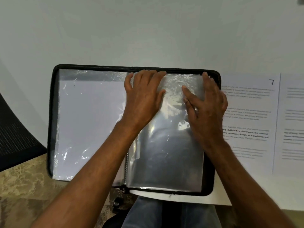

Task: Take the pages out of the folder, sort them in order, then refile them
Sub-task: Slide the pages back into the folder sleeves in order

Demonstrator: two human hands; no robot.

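Observation:
A black zip folder point(53, 112) lies open on the white table in front of me. Its left side holds a clear sleeve point(88, 122) with a white sheet showing its blank side. On the right side lies an empty, shiny clear sleeve point(166, 153). My left hand point(143, 97) rests flat near the spine at the sleeve's top, fingers spread. My right hand point(207, 104) presses on the sleeve's upper right part, fingers apart, near the folder's right edge. A printed page marked 7 point(250, 122) lies on the table just right of the folder.
Another printed page point(292, 119) lies further right, partly cut off by the frame. The white table point(148, 33) extends far behind the folder. A dark mesh chair point(14, 135) stands at the left. My knees and patterned floor show below the table edge.

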